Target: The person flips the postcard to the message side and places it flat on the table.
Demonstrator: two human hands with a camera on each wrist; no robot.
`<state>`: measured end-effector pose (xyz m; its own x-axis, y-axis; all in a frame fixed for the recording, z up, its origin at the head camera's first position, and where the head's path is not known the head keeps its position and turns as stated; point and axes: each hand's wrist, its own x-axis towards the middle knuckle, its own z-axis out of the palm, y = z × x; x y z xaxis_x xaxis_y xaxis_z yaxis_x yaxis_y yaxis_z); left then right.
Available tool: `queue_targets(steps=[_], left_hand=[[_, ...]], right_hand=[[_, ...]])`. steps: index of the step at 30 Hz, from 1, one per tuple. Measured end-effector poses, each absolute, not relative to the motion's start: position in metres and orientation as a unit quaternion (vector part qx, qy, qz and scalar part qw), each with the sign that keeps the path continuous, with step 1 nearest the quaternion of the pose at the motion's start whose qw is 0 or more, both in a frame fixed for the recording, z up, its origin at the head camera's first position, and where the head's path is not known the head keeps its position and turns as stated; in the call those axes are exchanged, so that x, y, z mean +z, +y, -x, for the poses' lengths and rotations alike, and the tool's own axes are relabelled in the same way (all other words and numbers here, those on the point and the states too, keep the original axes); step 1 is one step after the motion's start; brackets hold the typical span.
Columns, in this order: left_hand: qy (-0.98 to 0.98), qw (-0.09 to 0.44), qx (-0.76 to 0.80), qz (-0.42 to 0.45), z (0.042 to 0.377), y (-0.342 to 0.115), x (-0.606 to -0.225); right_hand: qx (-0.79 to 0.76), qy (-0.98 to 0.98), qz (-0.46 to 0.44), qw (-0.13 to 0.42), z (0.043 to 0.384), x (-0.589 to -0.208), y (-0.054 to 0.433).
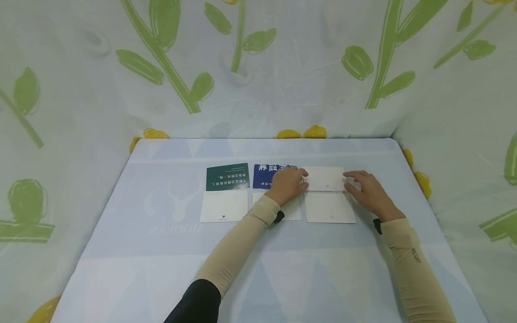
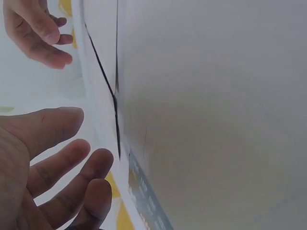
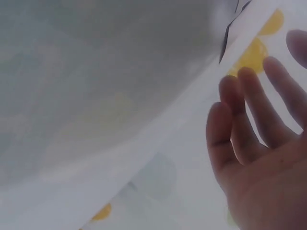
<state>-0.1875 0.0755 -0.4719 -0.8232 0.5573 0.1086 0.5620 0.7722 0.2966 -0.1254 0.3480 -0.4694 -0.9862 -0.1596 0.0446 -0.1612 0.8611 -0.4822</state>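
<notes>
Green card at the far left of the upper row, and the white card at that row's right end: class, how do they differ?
The green card is dark, while the white card is pale.
The green card bears lines of white print; the white card shows only a small mark.
The white card lies between the left hand and right hand; the green card lies left of both.
Both lie on the table.

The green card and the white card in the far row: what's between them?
Between the green card and that white card lies a blue card, partly hidden by the person's left hand; the head view shows this.
</notes>
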Motion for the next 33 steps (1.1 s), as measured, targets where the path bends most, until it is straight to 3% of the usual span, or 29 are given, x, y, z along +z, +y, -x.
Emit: queue_targets(steps=[7,15,33], left_hand=[[-0.942,0.015,-0.170,0.287,0.187,0.066,-0.471],[-0.950,0.040,-0.169,0.258,0.183,0.047,-0.465],[-0.961,0.006,-0.142,0.236,0.188,-0.008,-0.459]], right_hand=[[0.267,-0.959,-0.072,0.054,0.123,-0.471,0.345],[0.282,-0.955,-0.059,0.074,0.120,-0.467,0.339],[0.273,-0.953,-0.124,0.031,0.124,-0.455,0.306]])
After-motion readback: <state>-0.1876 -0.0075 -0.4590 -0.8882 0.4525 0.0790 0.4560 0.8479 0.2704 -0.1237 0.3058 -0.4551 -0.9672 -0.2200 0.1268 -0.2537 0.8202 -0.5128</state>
